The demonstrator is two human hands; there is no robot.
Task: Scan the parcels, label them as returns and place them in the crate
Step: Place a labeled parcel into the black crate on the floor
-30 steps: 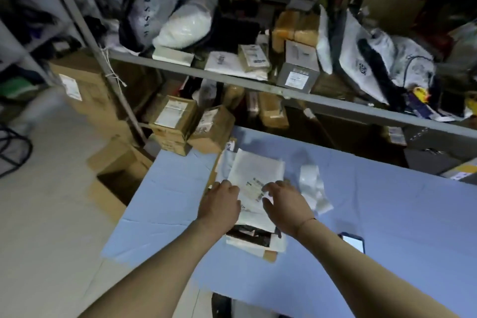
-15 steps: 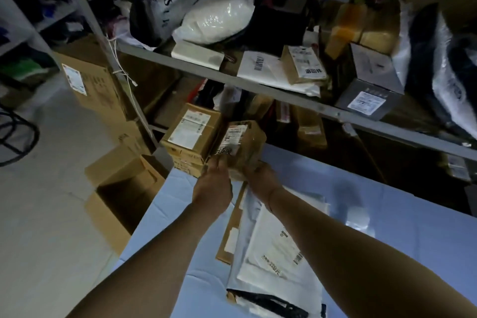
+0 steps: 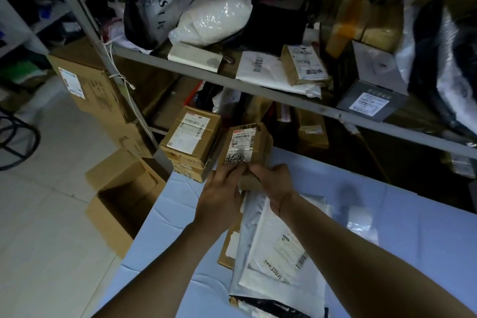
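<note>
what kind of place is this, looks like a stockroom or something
Most likely a parcel stockroom or returns area. Metal shelving is crowded with labelled cartons and poly mailers, more shipping boxes are stacked beside a blue table, and both hands, left hand and right hand, hold a small labelled parcel.

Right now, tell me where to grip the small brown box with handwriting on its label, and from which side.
Grip the small brown box by its two side faces near the lower end, coming from the near edge of the blue table. The left hand and right hand already hold it there, which probably keeps the label facing up and uncovered.
</note>
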